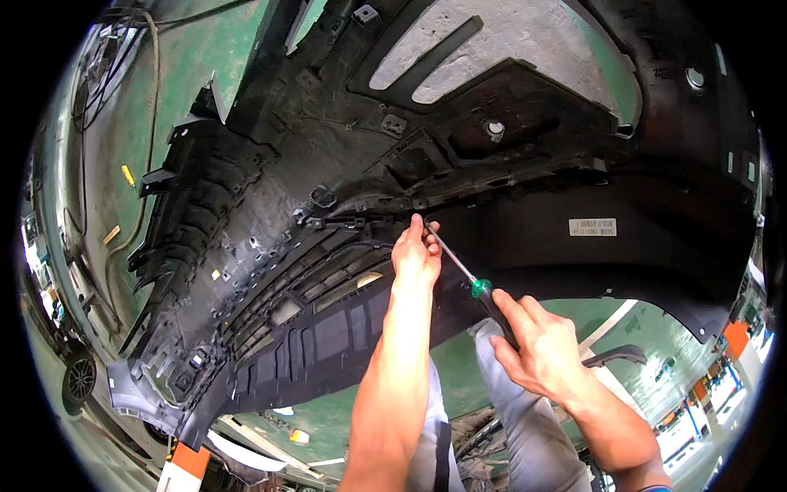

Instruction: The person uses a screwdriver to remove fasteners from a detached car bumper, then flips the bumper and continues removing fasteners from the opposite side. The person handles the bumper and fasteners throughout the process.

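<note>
A large black plastic car bumper (pixel 525 238) spreads before me with its inner side showing. My right hand (pixel 537 344) is wrapped round the dark handle of a screwdriver (pixel 482 289) that has a green collar. Its metal shaft slants up and left to the bumper's inner ridge. There my left hand (pixel 418 254) has its fingers pinched together beside the shaft's tip. Whatever those fingers hold is hidden from me. A slatted grille section (pixel 328 266) lies left of my left hand, and a pale label (pixel 593 227) is stuck on the panel to the right.
Green floor (pixel 197 49) shows around the bumper. At the left a hose (pixel 154 98) runs along the floor, near a small yellow object (pixel 128 175). A car wheel (pixel 79 377) stands at the far left. Orange-and-white blocks (pixel 190 461) sit at the lower left.
</note>
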`<state>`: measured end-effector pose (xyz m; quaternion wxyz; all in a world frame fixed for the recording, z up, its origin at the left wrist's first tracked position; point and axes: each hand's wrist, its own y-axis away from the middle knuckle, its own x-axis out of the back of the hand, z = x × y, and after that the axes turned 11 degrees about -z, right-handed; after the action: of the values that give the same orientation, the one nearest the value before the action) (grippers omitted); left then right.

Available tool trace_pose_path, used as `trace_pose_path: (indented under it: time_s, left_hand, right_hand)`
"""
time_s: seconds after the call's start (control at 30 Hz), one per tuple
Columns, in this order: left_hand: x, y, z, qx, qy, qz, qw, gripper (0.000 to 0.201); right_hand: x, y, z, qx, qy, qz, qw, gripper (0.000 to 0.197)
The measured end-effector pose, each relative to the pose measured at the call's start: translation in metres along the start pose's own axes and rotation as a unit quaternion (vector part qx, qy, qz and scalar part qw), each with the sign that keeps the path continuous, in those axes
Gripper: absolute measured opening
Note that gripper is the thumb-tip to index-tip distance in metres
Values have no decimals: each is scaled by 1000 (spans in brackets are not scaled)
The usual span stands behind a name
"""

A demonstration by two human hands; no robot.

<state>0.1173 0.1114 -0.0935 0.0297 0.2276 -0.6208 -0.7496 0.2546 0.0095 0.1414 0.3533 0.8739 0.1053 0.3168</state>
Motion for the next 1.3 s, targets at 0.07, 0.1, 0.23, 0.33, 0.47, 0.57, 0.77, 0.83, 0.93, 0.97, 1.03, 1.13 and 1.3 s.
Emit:
trace_pose_path:
  time_s: [0.07,0.1,0.23,0.33,0.47,0.57,0.77,0.83,0.93,0.97,1.03,1.13,1.3]
  left_hand:
    - [4,-11,1,-3,-8,-1,1000,21]
    - [6,-15,0,-7,-18,2,1000,19]
    - [12,-24,-2,-28,-49,-34,998,17]
    - [15,-29,-2,-29,-75,-48,996,18]
    - [15,-32,-2,-30,-87,-51,994,18]
    - [13,-30,1,-25,-88,-52,994,17]
    - [5,-25,11,4,-166,-54,985,20]
    - [5,-20,12,23,-179,-51,982,21]
    - [2,-1,9,85,-151,-65,983,26]
    - [2,3,6,108,-93,-97,985,29]
    - [0,11,5,130,-5,-147,981,41]
    - [-7,13,0,130,39,-137,981,34]
    - [-9,4,2,129,34,-126,983,29]
  right_hand:
    - [-9,-12,-1,5,19,9,1000,57]
    - [-14,-17,0,9,34,17,999,58]
    - [-25,-30,3,-12,31,17,999,57]
    - [-29,-36,4,-22,26,13,999,57]
    - [-31,-43,4,-25,13,15,999,56]
    - [-29,-46,2,-31,9,13,999,55]
    - [-20,-58,-13,-59,6,12,998,50]
    - [-20,-63,-17,-73,-7,25,997,50]
    - [-24,-71,-14,-146,-140,25,979,54]
    - [-23,-74,-12,-203,-246,4,948,55]
    - [-9,-81,-20,-294,-470,-36,832,59]
    - [0,-80,-24,-313,-494,-13,811,59]
    - [2,-57,-32,20,112,40,993,48]
